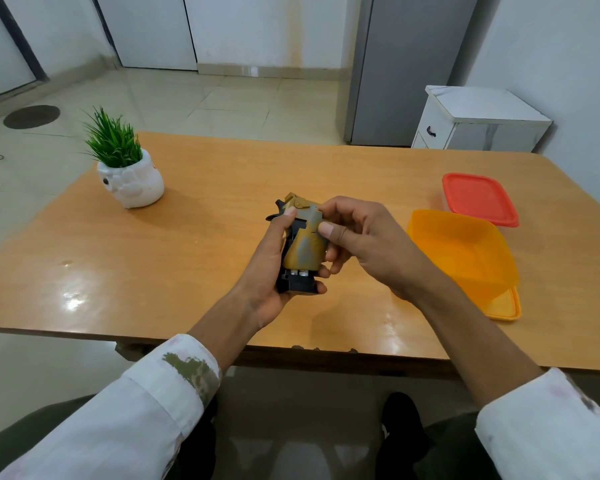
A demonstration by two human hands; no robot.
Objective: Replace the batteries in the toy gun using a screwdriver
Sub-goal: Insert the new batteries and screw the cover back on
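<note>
A tan-and-grey toy gun (304, 244) with a black base is held above the middle of the wooden table (194, 188), its grip end toward me. At that end, silvery battery ends (300, 273) show above the black part. My left hand (274, 268) grips the gun from the left and below, thumb along its side. My right hand (357, 237) holds it from the right, thumb pressed on the grey side panel and fingers curled behind. No screwdriver is in sight.
An open orange container (465, 251) stands on its lid at the right, with a red-lidded box (478, 197) behind it. A potted green plant (127, 168) in a white pot is at the far left. A white cabinet (478, 119) stands beyond the table.
</note>
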